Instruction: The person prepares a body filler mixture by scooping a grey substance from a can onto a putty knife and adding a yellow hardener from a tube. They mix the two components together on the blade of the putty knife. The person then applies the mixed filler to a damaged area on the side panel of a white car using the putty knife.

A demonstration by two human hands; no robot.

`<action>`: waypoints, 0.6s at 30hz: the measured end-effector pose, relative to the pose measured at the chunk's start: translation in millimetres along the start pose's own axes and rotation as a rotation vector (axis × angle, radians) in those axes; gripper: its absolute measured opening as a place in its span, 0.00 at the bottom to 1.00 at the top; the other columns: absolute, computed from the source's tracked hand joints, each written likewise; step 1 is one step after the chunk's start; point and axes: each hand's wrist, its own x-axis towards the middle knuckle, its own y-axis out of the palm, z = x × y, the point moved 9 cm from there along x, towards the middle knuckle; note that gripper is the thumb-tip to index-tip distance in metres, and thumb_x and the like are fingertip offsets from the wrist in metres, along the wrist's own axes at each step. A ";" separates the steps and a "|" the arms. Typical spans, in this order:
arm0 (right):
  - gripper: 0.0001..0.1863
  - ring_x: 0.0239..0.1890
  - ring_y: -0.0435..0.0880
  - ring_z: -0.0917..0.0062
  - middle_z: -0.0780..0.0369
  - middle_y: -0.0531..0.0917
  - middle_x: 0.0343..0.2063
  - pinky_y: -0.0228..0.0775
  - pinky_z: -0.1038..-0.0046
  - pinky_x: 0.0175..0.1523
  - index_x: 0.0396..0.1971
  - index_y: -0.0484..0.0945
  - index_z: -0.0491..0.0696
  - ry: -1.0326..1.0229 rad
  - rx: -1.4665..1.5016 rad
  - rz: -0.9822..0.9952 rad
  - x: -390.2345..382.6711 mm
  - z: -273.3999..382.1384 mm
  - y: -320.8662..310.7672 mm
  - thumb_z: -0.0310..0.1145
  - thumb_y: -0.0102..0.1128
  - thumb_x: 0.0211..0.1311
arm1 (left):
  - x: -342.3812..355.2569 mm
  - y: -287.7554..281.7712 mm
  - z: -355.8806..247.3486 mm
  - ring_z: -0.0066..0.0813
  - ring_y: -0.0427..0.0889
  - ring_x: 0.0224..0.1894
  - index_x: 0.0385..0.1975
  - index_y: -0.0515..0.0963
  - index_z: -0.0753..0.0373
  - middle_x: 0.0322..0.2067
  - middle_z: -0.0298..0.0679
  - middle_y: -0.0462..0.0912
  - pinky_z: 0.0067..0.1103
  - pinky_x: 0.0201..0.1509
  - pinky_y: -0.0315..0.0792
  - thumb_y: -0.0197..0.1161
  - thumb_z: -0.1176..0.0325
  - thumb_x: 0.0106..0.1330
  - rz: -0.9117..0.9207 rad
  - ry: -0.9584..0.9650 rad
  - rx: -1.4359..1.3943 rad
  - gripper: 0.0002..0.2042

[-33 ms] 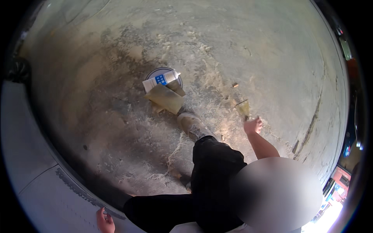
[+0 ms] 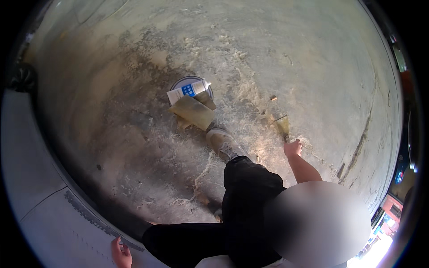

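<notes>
My right hand point(image 2: 293, 147) is low over the floor, its fingers closed at the handle end of a putty knife point(image 2: 282, 125). The wide, yellowish blade points away from me; whether it touches the floor I cannot tell. My left hand point(image 2: 121, 254) is beside the lower edge of a pale car body panel point(image 2: 49, 223), fingers loosely bent and apart, holding nothing I can see. Ahead of my shoe, a white tube with a blue label point(image 2: 188, 90) lies across a round tin lid or can point(image 2: 182, 81). Tan folded sheets point(image 2: 193, 111) partly cover it.
My shoe point(image 2: 222, 142) stands close behind the sheets. A small brownish stub point(image 2: 273, 98) lies beyond the putty knife. Stained, crusted concrete floor point(image 2: 321, 67) spreads ahead. A dark wheel point(image 2: 22, 78) is at the far left. A blurred pale oval covers the lower right.
My right hand has lowered slightly toward me, and its fingers have drawn in at the putty knife's handle. The whole view has shifted a little; my left hand looks unchanged.
</notes>
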 end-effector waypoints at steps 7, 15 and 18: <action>0.24 0.47 0.81 0.51 0.46 0.83 0.39 0.73 0.58 0.53 0.44 0.76 0.42 -0.192 -0.061 0.199 -9.5 5.0 18.5 0.45 0.58 0.52 | -8.4 -5.2 -0.2 0.35 0.80 0.35 0.51 0.72 0.63 0.43 0.40 0.78 0.27 0.38 0.73 0.58 0.77 0.61 0.040 -0.111 -0.017 0.17; 0.13 0.27 0.83 0.78 0.60 0.82 0.27 0.75 0.76 0.33 0.44 0.68 0.41 -0.725 1.004 0.174 -100.2 138.1 -108.5 0.29 0.57 0.64 | 12.8 -9.1 -23.7 0.39 0.81 0.40 0.50 0.74 0.55 0.42 0.40 0.78 0.35 0.39 0.75 0.61 0.73 0.58 0.085 -0.115 -0.032 0.18; 0.14 0.25 0.80 0.81 0.62 0.81 0.26 0.73 0.78 0.33 0.48 0.70 0.40 -1.128 0.957 0.204 -177.2 229.1 -166.3 0.26 0.57 0.64 | 3.7 -1.2 1.0 0.41 0.80 0.44 0.50 0.74 0.54 0.42 0.41 0.78 0.36 0.42 0.75 0.61 0.68 0.59 0.087 -0.125 0.047 0.17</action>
